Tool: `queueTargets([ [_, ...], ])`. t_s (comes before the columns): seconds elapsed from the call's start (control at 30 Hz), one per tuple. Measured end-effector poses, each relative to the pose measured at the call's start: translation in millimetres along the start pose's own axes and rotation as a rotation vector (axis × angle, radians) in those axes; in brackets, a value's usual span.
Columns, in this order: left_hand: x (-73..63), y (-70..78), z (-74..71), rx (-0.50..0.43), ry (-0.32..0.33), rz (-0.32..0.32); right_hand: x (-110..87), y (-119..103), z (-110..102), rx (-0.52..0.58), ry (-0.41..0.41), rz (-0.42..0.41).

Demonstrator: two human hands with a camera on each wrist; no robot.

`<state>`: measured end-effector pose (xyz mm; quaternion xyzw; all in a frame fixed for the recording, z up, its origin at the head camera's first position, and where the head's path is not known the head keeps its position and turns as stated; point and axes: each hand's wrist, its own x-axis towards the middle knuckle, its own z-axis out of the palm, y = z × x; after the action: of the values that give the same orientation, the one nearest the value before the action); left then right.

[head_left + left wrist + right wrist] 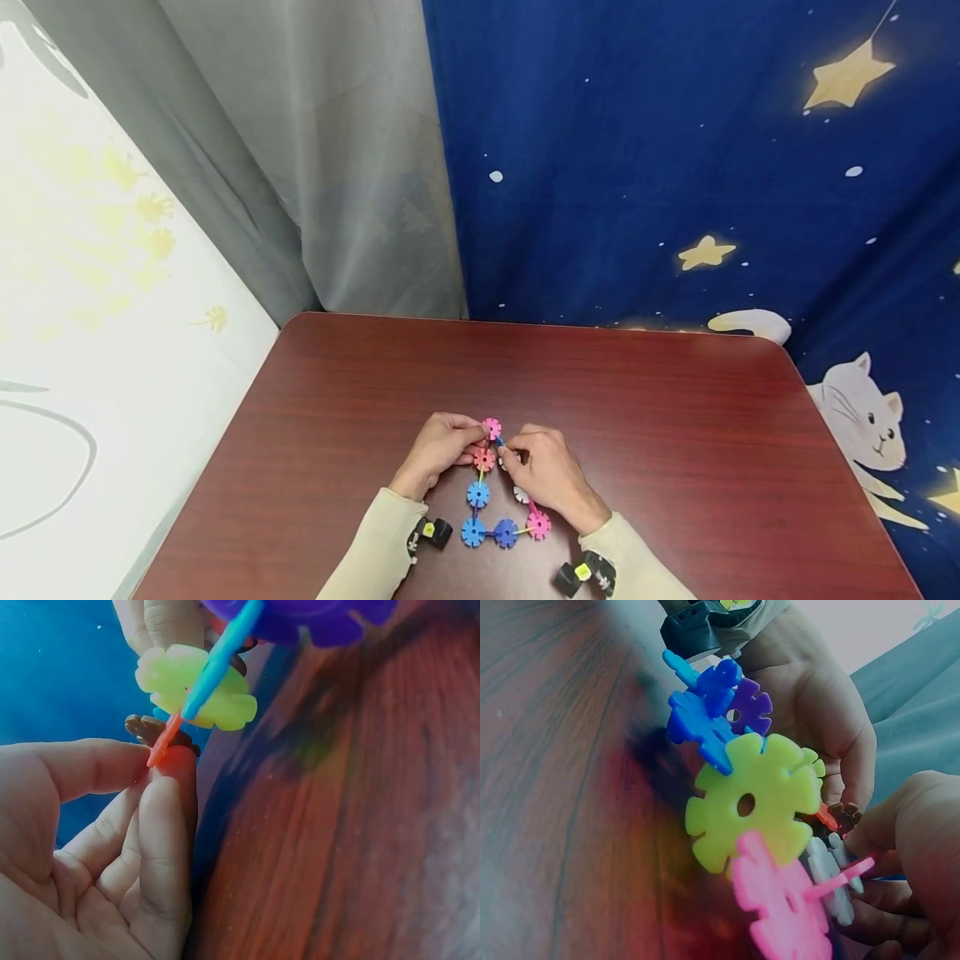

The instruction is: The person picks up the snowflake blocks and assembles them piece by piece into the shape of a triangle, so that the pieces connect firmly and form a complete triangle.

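Note:
Notched plastic snowflake discs, slotted edge to edge, make a loop-shaped chain on and just above the table. At its top is a pink disc (492, 428), which my left hand (442, 450) holds by pinching. In the left wrist view, that thumb and fingers pinch near an orange disc (166, 739) seen edge-on. My right hand (547, 468) pinches the chain's other side, close to a small blue disc (500, 442). A white disc (829, 879) lies by its fingers in the right wrist view. Its fingertips partly cover the join.
The chain's lower part has a blue disc (473, 532), a dark blue disc (506, 533) and another pink disc (538, 525). Beneath lies the reddish-brown table (337, 400). Behind it hang a grey curtain (360, 167) and a blue starry curtain (600, 167).

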<state>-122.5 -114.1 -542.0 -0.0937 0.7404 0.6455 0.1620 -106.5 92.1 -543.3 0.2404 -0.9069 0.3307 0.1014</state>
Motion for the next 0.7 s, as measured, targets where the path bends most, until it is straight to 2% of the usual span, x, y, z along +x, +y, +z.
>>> queueTargets([
  [0.37, 2.2, 0.5, -2.2, -0.035, -0.066, -0.016, 0.6, 1.5, 2.0, 0.054, 0.023, -0.063],
  [0.53, 3.2, 0.4, -3.1, -0.024, -0.099, -0.025, -0.7, 3.6, 5.3, 0.077, 0.04, -0.089],
  [0.7, 1.6, 3.2, -1.9, 0.008, -0.091, -0.022, 0.0, 5.2, 6.9, 0.069, 0.067, -0.103],
])
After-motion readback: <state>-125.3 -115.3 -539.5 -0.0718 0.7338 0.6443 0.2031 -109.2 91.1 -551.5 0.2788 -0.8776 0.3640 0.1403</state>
